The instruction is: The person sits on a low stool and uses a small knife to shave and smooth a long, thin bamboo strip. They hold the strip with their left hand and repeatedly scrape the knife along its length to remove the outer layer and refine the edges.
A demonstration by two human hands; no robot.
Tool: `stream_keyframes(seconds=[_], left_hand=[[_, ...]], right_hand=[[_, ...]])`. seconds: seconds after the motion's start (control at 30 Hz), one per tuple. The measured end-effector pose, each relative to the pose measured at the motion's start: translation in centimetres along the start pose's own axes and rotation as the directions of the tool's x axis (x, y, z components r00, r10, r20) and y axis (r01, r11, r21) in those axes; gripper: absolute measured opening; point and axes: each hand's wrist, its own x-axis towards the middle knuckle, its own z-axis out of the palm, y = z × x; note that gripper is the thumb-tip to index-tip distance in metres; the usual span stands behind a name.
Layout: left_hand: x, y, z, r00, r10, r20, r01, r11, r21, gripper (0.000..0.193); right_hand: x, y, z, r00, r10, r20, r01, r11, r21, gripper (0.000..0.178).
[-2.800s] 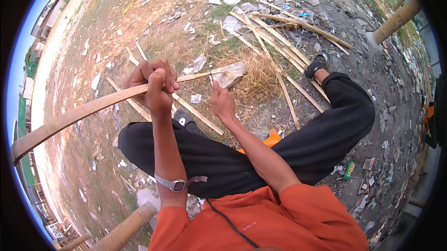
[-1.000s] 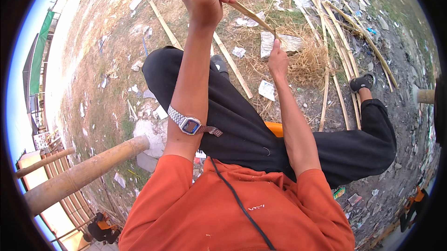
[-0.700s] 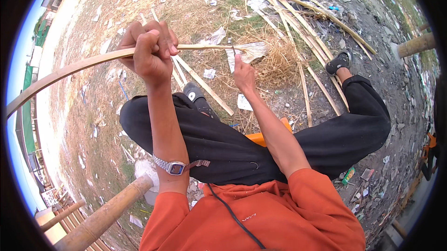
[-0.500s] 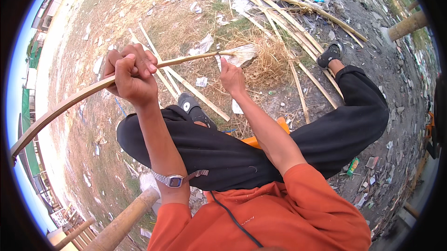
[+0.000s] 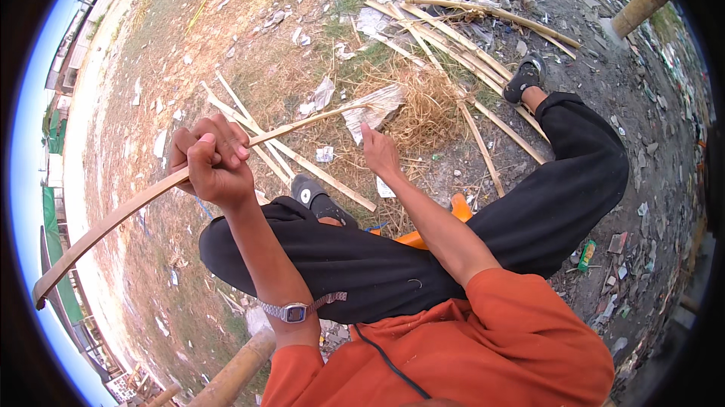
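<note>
Left hand (image 5: 212, 161) fisted around long bamboo strip (image 5: 136, 207); right hand (image 5: 380, 153) half-curled near strip's thin tip, grip unclear; split bamboo slats (image 5: 461, 37) beyond.

This was an outdoor work yard on bare, littered ground. Dry grass (image 5: 249, 67) and dirt ran out to sheds (image 5: 72, 52) at the far edge. Split bamboo strips (image 5: 453, 37) lay in loose piles among straw (image 5: 427, 109), paper scraps (image 5: 321, 94) and rubbish. Thick bamboo poles (image 5: 642, 3) stood at the edges.
</note>
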Motion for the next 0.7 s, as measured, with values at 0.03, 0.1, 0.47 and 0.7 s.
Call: stream_keyframes(seconds=[0.03, 0.1, 0.47, 0.7], left_hand=[[-0.1, 0.1, -0.1, 0.999, -0.018, 0.030, 0.017, 1.000, 0.010, 0.026], [-0.3, 0.1, -0.2, 0.997, -0.032, 0.067, 0.032, 0.999, 0.001, 0.025], [-0.3, 0.1, 0.9, 0.987, -0.033, 0.158, 0.041, 0.998, -0.049, 0.022], [-0.4, -0.2, 1.1, 0.987, -0.043, 0.158, 0.050, 0.998, -0.039, 0.024]], right_hand=[[-0.3, -1.4, -0.1, 0.997, -0.081, -0.004, 0.081, 0.996, 0.027, 0.069], [-0.5, -3.3, -0.2, 0.970, -0.242, -0.022, 0.243, 0.967, 0.079, 0.070], [4.3, 1.4, 1.5, 0.998, 0.042, -0.051, -0.043, 0.999, -0.007, 0.078], [6.4, 2.6, 2.1, 0.997, 0.050, -0.054, -0.050, 0.999, 0.002, 0.075]])
